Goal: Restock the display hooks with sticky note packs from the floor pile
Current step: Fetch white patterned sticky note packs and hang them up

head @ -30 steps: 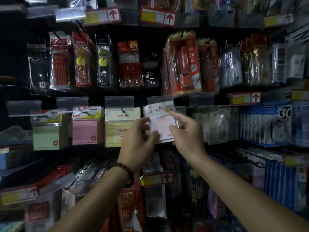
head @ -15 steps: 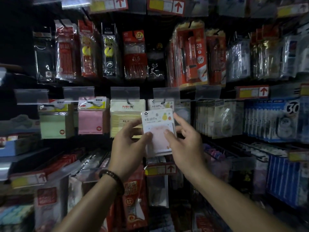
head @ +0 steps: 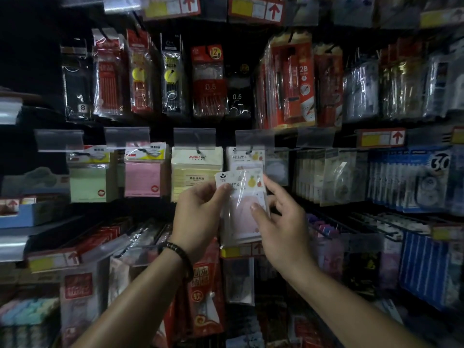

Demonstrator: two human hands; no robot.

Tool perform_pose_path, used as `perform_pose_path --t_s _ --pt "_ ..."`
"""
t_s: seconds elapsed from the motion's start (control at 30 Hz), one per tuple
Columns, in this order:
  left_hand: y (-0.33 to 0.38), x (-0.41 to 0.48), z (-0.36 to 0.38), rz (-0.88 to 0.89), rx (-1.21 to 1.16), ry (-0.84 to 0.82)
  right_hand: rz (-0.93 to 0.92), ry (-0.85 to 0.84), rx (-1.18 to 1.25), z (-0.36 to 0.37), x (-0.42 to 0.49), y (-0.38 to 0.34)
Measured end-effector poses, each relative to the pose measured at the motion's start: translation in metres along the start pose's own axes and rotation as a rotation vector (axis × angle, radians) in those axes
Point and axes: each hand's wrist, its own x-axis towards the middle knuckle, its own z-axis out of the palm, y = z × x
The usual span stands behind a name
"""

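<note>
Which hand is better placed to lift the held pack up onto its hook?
Left. The left hand pinches the sticky note pack near its top, just under the hook. The right hand only steadies its lower right side.

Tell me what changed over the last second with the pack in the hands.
The fruit-print sticky note pack came down and away from its hook; a second ago its top was up at the hook. One matching pack now shows hanging there. Both the left hand and the right hand kept their pinch on the pack. The green, pink and yellow packs alongside stayed put.
</note>
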Motion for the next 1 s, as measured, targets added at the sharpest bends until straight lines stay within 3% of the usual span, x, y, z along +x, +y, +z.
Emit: perform_pose_path --t_s 0.2,0.3,0.43,0.73,0.83,1.0 --pt "-0.001 0.007 0.005 -0.062 0.059 -0.107 0.022 -0.009 -0.064 -0.005 0.004 0.007" --pt "0.003 0.014 0.006 -0.066 0.133 -0.135 0.062 0.022 0.021 -0.012 0.009 0.003" --pt "0.009 0.026 0.009 -0.085 0.191 -0.114 0.100 0.155 0.073 -0.014 0.036 -0.003" --pt "0.002 0.049 0.011 -0.059 0.232 -0.066 0.185 0.181 0.098 -0.010 0.075 0.005" --pt "0.001 0.057 0.015 -0.013 0.250 -0.009 0.200 0.208 0.134 -0.005 0.085 0.007" --pt "-0.006 0.067 0.030 0.116 0.184 0.226 0.243 0.307 0.236 0.005 0.106 0.006"
